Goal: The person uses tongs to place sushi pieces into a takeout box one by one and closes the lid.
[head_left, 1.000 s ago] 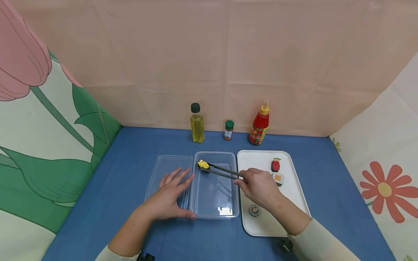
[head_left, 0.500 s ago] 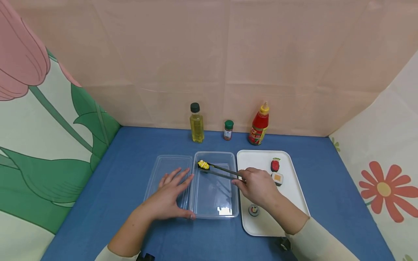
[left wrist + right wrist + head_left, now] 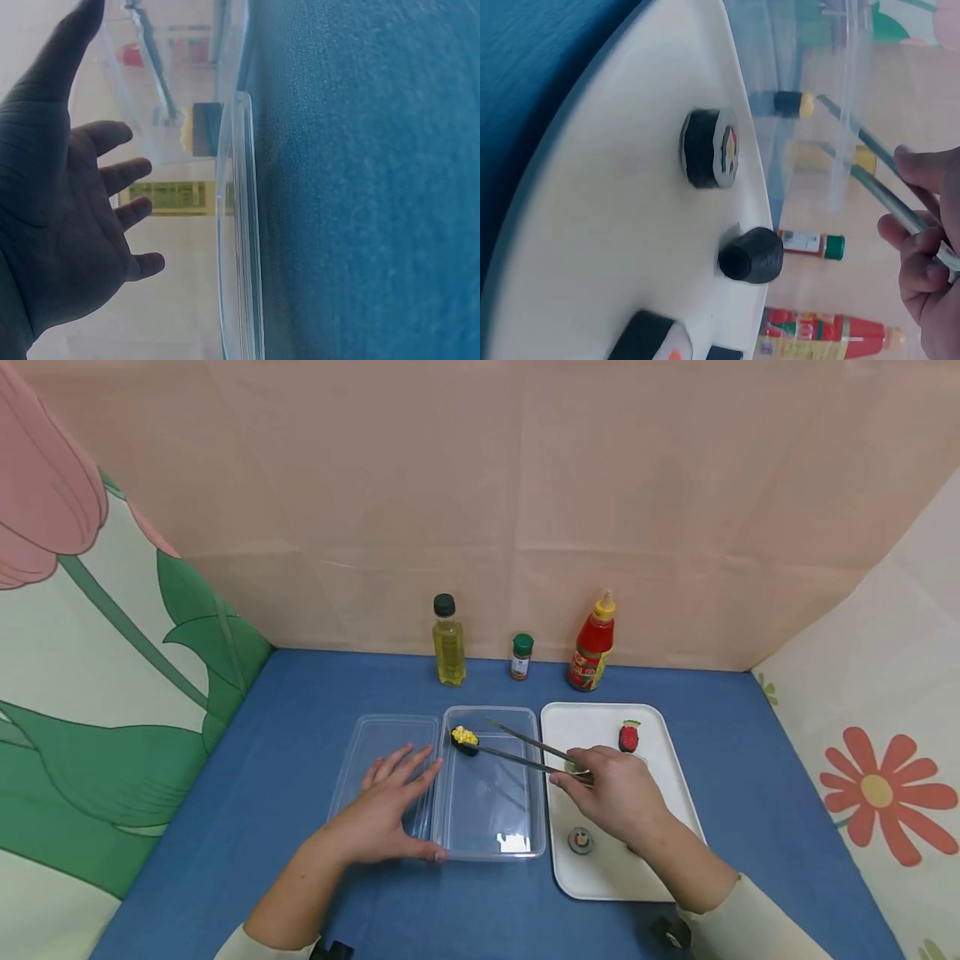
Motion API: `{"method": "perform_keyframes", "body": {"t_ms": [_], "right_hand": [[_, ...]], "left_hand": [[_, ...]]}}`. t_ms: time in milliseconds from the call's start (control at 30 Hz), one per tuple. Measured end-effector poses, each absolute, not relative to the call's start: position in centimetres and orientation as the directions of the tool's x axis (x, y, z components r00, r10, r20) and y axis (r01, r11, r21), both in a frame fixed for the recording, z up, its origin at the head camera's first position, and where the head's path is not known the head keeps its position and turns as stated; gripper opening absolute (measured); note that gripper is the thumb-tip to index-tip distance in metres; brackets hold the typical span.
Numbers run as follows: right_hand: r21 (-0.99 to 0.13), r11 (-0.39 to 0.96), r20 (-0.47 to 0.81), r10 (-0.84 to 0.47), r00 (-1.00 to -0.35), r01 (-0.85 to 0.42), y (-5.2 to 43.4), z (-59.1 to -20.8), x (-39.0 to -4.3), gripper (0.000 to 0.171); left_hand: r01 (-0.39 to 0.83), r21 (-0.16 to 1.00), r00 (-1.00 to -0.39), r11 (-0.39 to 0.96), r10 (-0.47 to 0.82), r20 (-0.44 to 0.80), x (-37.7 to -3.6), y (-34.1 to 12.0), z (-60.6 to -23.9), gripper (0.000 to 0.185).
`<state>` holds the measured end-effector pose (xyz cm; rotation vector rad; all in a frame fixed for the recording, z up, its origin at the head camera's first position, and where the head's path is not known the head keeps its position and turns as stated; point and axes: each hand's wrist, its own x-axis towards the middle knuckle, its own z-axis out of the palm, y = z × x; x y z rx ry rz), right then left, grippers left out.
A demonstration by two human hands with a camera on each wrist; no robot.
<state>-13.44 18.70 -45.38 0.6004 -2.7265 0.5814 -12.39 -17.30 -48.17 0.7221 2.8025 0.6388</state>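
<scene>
My right hand (image 3: 618,793) holds long, slim metal tongs (image 3: 517,760) between thumb and fingers; their rear end is hidden in the hand. Their tips are spread apart beside a sushi piece (image 3: 464,737) with yellow topping and a black wrap. It rests in the far left corner of a clear plastic container (image 3: 487,827). Whether the nearer tip touches it I cannot tell. My left hand (image 3: 386,810) is spread over the clear lid (image 3: 378,731) left of the container, thumb at the container's near left corner. In the left wrist view its fingers (image 3: 124,178) grip nothing.
A white tray (image 3: 615,885) right of the container carries several sushi pieces, including a round roll (image 3: 580,841) and a red-topped one (image 3: 629,737). Behind stand an oil bottle (image 3: 450,652), a small green-capped jar (image 3: 521,657) and a red sauce bottle (image 3: 592,652).
The tongs were pinched round the yellow-topped sushi; now their tips have parted, leaving it in the container. My right hand has shifted slightly right. The left hand stays put.
</scene>
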Motion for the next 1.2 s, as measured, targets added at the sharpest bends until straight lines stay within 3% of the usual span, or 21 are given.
{"method": "perform_keyframes", "body": {"t_ms": [267,700,967,1200], "right_hand": [[-0.323,0.772,0.508,-0.347,-0.789,-0.547,20.9,-45.3,-13.5,0.048],[-0.343,0.783,0.527,-0.297,-0.796,-0.519,23.8,-45.7,-12.7,0.05],[-0.329,0.774,0.578,-0.288,-0.763,-0.541,25.0,-45.4,-11.7,0.049],[-0.328,0.812,0.543,-0.255,-0.8,-0.482,26.1,-45.5,-10.8,0.05]], "left_hand": [[0.412,0.441,-0.869,0.797,0.49,-0.073,-12.5,-17.4,-48.1,0.125],[0.418,0.443,-0.864,0.793,0.498,-0.078,-12.5,-17.3,-48.1,0.124],[0.423,0.451,-0.86,0.786,0.504,-0.073,-12.4,-17.3,-48.1,0.124],[0.422,0.449,-0.861,0.788,0.504,-0.075,-12.4,-17.4,-48.1,0.125]]}}
